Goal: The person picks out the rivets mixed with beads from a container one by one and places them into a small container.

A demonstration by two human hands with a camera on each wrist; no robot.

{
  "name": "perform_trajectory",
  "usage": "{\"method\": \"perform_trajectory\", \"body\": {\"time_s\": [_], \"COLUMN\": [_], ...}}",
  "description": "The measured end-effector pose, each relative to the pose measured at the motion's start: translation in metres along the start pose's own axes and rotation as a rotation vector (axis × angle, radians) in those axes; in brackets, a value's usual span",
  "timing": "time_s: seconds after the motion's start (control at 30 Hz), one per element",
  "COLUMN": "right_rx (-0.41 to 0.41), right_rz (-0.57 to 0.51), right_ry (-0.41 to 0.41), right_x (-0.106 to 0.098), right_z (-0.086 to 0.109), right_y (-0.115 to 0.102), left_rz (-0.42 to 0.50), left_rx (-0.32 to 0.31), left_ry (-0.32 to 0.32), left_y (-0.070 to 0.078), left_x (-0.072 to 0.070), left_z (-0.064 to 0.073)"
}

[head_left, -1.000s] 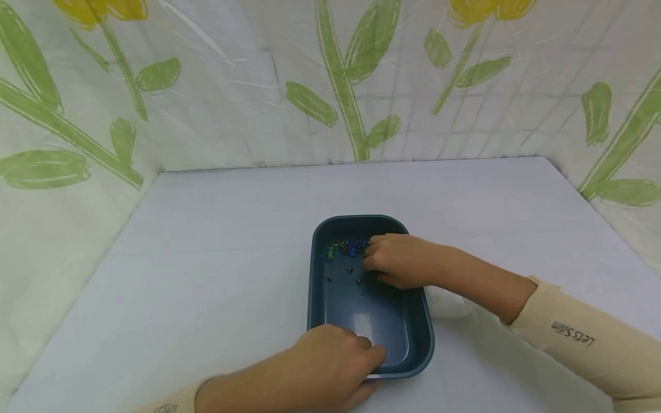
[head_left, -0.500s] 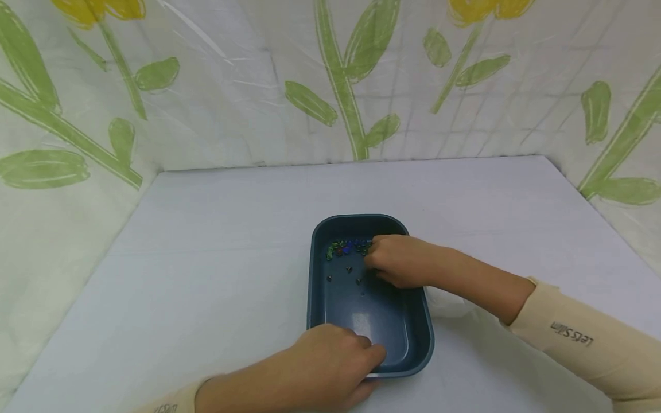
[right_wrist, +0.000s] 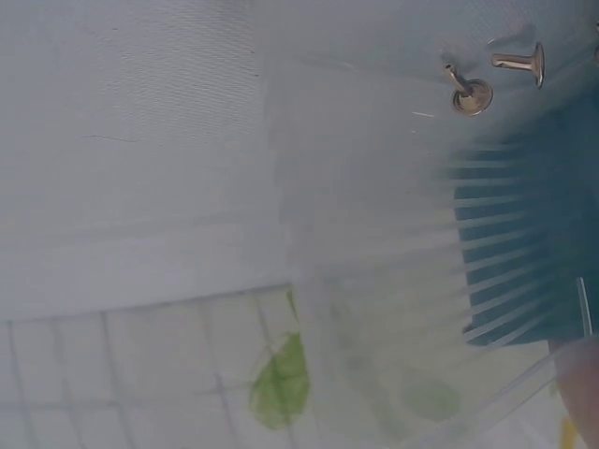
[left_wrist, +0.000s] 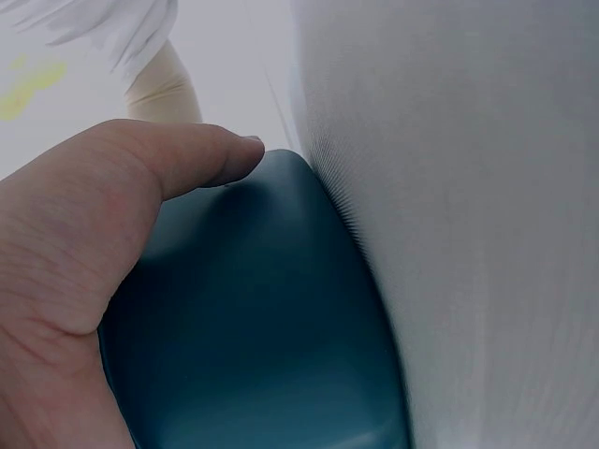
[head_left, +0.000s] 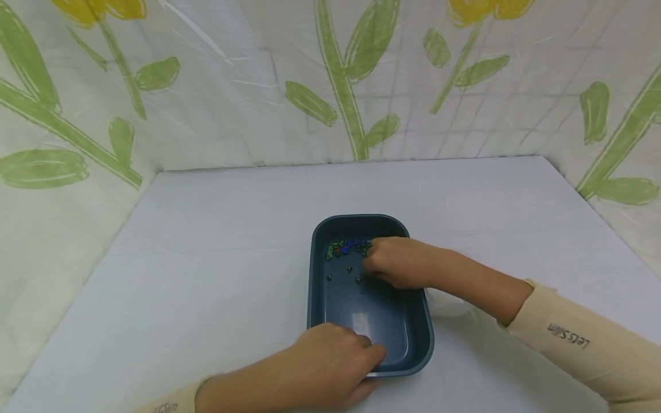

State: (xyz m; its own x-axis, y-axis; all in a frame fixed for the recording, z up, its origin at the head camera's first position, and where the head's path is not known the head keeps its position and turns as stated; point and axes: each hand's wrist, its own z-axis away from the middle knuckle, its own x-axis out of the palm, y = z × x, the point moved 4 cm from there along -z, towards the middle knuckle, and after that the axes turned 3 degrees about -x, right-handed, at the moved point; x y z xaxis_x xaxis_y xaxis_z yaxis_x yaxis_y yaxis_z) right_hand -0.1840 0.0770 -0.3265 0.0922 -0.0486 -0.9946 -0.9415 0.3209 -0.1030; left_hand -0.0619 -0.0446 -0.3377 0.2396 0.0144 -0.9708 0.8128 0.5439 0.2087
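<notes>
A dark blue plastic tray (head_left: 382, 321) stands lengthwise on the table. My left hand (head_left: 330, 364) grips its near wall, the thumb lying along the edge in the left wrist view. Inside, my right hand (head_left: 397, 262) reaches down at the far right with fingers curled; their tips are hidden, and I cannot tell what they hold. Left of those fingers, small shiny green, blue and reddish pieces (head_left: 345, 250) lie clustered along the far end. Several small dark pieces (head_left: 349, 269) are scattered nearer the tray's middle.
A translucent ribbed plastic container (right_wrist: 374, 234) stands right of the tray, partly under my right forearm. Metal rivet-like pieces (right_wrist: 473, 96) show in it. White cloth (head_left: 196, 275) covers the table, with a flower-painted sheet (head_left: 217, 103) behind.
Over the past second, the blue and reddish pieces near the right fingertips have shifted slightly left, and more green pieces show beside the fingers. My left hand stays on the tray.
</notes>
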Motion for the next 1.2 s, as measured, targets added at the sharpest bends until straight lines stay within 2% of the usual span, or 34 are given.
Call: {"method": "perform_trajectory", "body": {"time_s": [0.13,0.4,0.73,1.2], "right_rx": [-0.005,-0.036,-0.073,-0.081], "right_rz": [-0.007,-0.107,-0.086,-0.108], "right_ry": [0.001,0.048,0.062,0.077], "right_x": [0.0006,-0.0021,-0.0017,-0.003], "right_z": [0.0007,0.001,0.0017,0.0024], "right_y": [0.0,0.0005,0.0,-0.0004], "left_rz": [0.004,0.009,0.02,-0.012], "left_rx": [-0.002,-0.009,-0.011,0.0], "left_ry": [-0.006,-0.022,-0.033,0.009], "left_y": [-0.0004,-0.0015,-0.0018,0.0001], "left_x": [0.0004,0.0006,0.0012,0.001], "left_z": [-0.0006,-0.0009,-0.0012,0.0002]}}
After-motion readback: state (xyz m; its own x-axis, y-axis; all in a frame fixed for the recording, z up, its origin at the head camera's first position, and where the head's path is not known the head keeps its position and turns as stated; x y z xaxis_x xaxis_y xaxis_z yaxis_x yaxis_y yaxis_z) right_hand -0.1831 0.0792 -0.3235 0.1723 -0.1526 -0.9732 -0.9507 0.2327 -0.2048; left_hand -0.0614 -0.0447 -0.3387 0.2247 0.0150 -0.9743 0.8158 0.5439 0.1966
